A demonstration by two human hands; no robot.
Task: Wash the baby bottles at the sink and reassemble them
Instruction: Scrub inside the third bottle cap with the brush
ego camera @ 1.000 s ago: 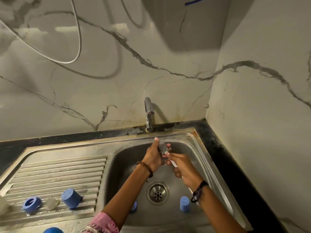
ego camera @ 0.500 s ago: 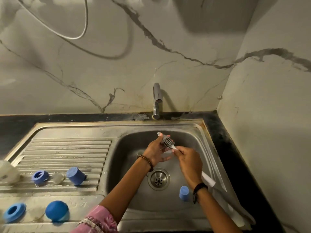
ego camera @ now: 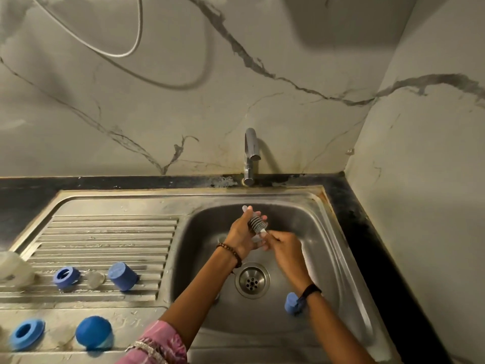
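Head view: left hand [ego camera: 242, 233] is cradling a small translucent silicone teat [ego camera: 246, 209], right hand [ego camera: 284, 244] gripping the grey ribbed bottle brush [ego camera: 258, 225]; twisting gently is probably cleaning best.

View: the head camera has tipped down since one second ago, so more of the desk left of the sink [ego camera: 325, 232] shows.
New on the desk: a blue ring [ego camera: 27, 334] and a blue round cap [ego camera: 94, 332] have come into sight, left of the sink.
Brush [ego camera: 257, 225]: its head has turned a bit in the left hand [ego camera: 242, 236].
Right hand [ego camera: 286, 249]: it has slid up the white handle, closer to the bristles, above the drain [ego camera: 252, 280].
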